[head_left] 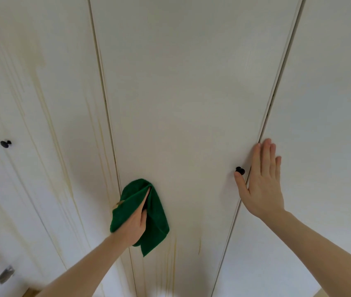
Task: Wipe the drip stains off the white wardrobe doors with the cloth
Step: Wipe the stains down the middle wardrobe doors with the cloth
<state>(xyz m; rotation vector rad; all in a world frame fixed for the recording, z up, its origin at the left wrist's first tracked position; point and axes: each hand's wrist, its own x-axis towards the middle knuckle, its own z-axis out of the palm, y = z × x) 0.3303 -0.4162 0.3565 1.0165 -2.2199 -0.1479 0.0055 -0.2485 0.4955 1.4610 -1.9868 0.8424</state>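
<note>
Against the white wooden centre wardrobe door (183, 103), the left hand (133, 226) clutches a green microfibre cloth (157, 219), the right hand (264, 185) lies flat with straight fingers, and yellowish drip stains (48, 125) remain unwiped.

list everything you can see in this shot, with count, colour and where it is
wardrobe doors: at least four panels in view, white, filling the frame
drip stains: many streaks, yellowish, mostly down the left door, a few on the middle door below the cloth
cloth: one, green, against the middle door near its left edge
round knobs: three, black, one on the middle door by its right edge, two at far left
metal handle: one, grey, bottom left, blurred
left hand: one, grips the cloth
right hand: one, flat on the doors beside the knob
</note>
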